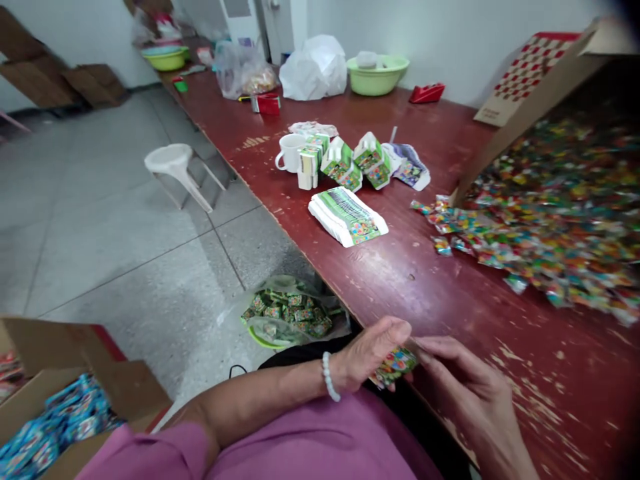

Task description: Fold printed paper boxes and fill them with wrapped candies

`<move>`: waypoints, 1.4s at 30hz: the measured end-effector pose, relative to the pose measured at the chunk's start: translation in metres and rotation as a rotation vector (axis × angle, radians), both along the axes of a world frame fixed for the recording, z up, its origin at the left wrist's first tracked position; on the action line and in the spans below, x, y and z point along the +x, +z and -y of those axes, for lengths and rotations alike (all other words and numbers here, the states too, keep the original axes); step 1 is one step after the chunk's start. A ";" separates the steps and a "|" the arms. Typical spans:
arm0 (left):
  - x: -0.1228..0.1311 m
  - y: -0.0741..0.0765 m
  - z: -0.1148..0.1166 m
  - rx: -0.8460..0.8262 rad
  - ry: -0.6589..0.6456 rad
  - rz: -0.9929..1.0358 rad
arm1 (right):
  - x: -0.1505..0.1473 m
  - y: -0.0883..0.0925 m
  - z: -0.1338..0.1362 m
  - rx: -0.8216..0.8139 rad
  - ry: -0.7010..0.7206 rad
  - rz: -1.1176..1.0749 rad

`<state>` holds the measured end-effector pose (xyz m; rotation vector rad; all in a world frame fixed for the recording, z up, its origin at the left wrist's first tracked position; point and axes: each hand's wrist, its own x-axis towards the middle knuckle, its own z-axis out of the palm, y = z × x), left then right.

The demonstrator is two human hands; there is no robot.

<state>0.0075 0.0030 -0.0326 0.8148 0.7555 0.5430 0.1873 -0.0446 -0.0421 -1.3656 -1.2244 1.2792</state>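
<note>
Close to my body, at the table's front edge, a small green printed candy box (397,365) is between my two hands. My left hand (367,353), with a bead bracelet at its wrist, is closed around the box, thumb on top. The fingertips of my right hand (465,383) pinch at the box's right end; exactly what they grip there is hidden. Farther up the table lies a stack of flat printed cartons (349,217). Behind it, bundles of green folded cartons (343,163) stand beside a white mug (290,152).
Wrapped candies (550,247) spill from a tipped cardboard box (530,100) on the right. A bag of filled green boxes (290,313) is on the floor beside the table. A white stool (173,160) and an open carton of blue packets (60,420) are at left.
</note>
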 end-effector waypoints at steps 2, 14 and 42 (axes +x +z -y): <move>0.002 -0.002 0.002 -0.058 0.016 0.013 | 0.005 -0.001 0.007 0.111 0.034 0.146; 0.003 -0.016 0.013 0.070 -0.090 -0.053 | 0.000 -0.003 0.009 -0.140 -0.017 0.078; -0.063 -0.027 -0.017 0.142 0.195 -0.360 | -0.065 -0.022 -0.011 0.480 0.140 0.736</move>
